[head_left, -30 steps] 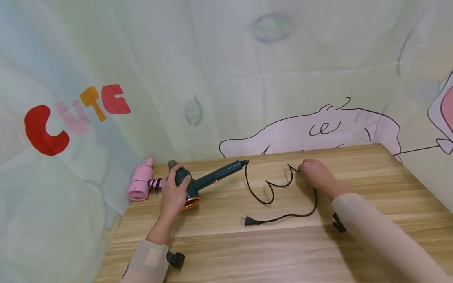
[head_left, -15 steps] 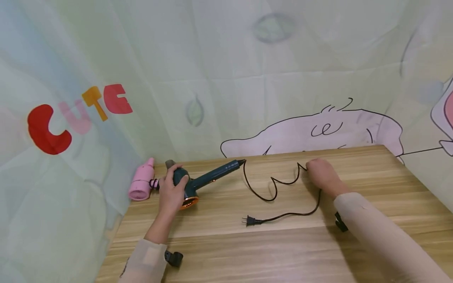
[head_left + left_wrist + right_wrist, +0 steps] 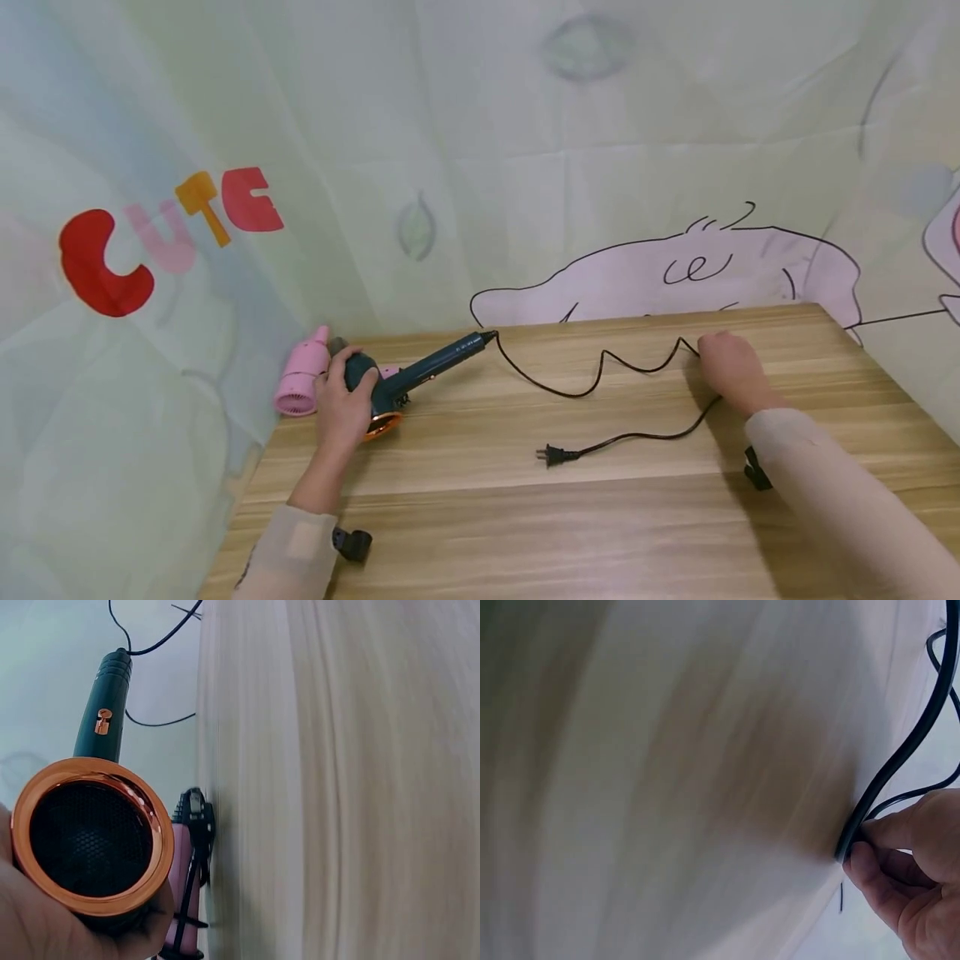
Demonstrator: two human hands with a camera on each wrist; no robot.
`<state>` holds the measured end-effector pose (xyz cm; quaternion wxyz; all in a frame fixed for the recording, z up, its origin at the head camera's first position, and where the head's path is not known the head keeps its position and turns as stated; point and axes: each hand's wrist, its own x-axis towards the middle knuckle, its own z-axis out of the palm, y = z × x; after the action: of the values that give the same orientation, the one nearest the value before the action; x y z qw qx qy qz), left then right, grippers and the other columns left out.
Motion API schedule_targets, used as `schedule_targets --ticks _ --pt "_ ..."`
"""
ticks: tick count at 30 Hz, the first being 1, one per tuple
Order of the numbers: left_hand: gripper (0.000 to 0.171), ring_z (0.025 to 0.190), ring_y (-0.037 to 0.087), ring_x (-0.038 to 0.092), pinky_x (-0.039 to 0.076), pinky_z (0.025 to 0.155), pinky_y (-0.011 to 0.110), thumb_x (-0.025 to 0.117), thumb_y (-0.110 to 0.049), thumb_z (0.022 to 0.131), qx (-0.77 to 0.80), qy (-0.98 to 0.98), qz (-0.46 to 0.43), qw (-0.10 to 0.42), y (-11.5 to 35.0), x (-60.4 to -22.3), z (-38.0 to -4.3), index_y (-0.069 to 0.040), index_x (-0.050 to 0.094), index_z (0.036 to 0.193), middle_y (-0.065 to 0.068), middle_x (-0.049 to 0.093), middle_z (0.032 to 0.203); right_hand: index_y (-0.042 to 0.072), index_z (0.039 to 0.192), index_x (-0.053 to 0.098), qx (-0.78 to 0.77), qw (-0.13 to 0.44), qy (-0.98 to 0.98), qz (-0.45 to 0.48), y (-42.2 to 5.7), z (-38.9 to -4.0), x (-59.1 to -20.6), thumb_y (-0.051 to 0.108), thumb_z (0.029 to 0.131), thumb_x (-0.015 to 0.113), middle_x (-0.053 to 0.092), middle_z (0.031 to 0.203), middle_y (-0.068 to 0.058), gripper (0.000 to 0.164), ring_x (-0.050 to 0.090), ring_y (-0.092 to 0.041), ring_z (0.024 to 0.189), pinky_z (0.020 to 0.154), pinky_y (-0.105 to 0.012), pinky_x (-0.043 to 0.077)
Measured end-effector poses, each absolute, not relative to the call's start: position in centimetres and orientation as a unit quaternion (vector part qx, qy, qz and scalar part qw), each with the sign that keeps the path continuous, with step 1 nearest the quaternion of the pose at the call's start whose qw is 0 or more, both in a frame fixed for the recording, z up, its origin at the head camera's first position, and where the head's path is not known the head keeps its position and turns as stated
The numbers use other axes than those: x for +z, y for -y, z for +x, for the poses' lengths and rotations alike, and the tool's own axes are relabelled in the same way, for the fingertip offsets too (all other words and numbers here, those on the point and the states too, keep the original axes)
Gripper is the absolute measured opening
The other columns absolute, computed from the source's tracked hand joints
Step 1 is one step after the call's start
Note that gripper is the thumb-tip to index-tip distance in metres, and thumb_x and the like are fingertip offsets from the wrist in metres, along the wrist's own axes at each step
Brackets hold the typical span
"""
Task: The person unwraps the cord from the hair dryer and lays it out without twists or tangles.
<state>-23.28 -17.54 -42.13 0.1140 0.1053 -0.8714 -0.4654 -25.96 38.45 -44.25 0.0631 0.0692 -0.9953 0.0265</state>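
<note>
My left hand grips the body of a dark green hair dryer, whose handle points right and away. Its copper-coloured rim faces the left wrist camera. A black cord runs from the handle's end in loose zigzag bends to my right hand. There, thumb and fingers pinch the cord, seen close up in the right wrist view. Past that hand, the cord curves back to a two-pin plug lying on the table.
Behind the green dryer, at the table's back left corner, lies a pink hair dryer. Its own black cord is wrapped round its handle. The wooden table meets a printed cloth backdrop at the back and left.
My right hand has moved right, drawing the cord out longer with shallower bends. The green dryer has shifted left in my left hand, covering more of the pink dryer's handle.
</note>
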Motion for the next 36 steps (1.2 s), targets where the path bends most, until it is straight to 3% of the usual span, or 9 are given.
schedule_targets --ticks 10,16,22,30,36 --pt "0.047 0.126 0.048 0.042 0.038 0.107 0.061 0.054 -0.037 0.102 -0.465 0.863 0.138 0.144 19.7 -42.1 -23.5 -0.029 0.045 0.147 0.029 0.03 0.146 -0.01 0.078 0.061 0.042 0.036 0.998 0.02 -43.2 -24.9 -44.4 -0.009 0.094 0.044 0.062 0.072 -0.027 0.023 0.064 -0.045 0.067 0.054 -0.054 0.052" --pt "0.046 0.133 0.049 0.036 0.033 0.11 0.063 0.056 -0.035 0.101 -0.462 0.861 0.148 0.155 20.6 -41.8 -23.6 -0.029 0.047 0.146 0.029 0.031 0.148 -0.01 0.076 0.06 0.052 0.035 0.998 -0.004 -45.6 -24.1 -44.4 -0.008 0.093 0.044 0.061 0.071 -0.03 0.024 0.062 -0.046 0.064 0.049 -0.053 0.05" --pt "0.047 0.136 0.048 0.029 0.032 0.109 0.066 0.056 -0.036 0.101 -0.453 0.866 0.154 0.145 20.9 -41.5 -23.5 -0.029 0.047 0.147 0.029 0.031 0.15 -0.008 0.071 0.058 0.056 0.039 0.997 -0.022 -47.8 -23.2 -44.2 -0.007 0.087 0.044 0.06 0.073 -0.034 0.021 0.061 -0.05 0.066 0.053 -0.057 0.049" --pt "0.05 0.131 0.051 0.035 0.036 0.106 0.066 0.052 -0.04 0.102 -0.447 0.872 0.151 0.126 20.5 -41.0 -23.6 -0.032 0.042 0.15 0.029 0.027 0.152 -0.009 0.068 0.057 0.073 0.055 0.995 -0.039 -49.6 -22.2 -43.9 -0.007 0.083 0.045 0.059 0.073 -0.038 0.019 0.058 -0.055 0.067 0.056 -0.06 0.048" --pt "0.05 0.132 0.049 0.039 0.036 0.107 0.065 0.052 -0.039 0.103 -0.434 0.886 0.12 0.111 18.2 -40.8 -24.2 -0.03 0.042 0.15 0.03 0.028 0.149 -0.01 0.068 0.057 0.103 0.062 0.99 -0.073 -50.7 -21.4 -44.0 -0.007 0.082 0.042 0.057 0.073 -0.039 0.021 0.059 -0.055 0.066 0.049 -0.058 0.047"
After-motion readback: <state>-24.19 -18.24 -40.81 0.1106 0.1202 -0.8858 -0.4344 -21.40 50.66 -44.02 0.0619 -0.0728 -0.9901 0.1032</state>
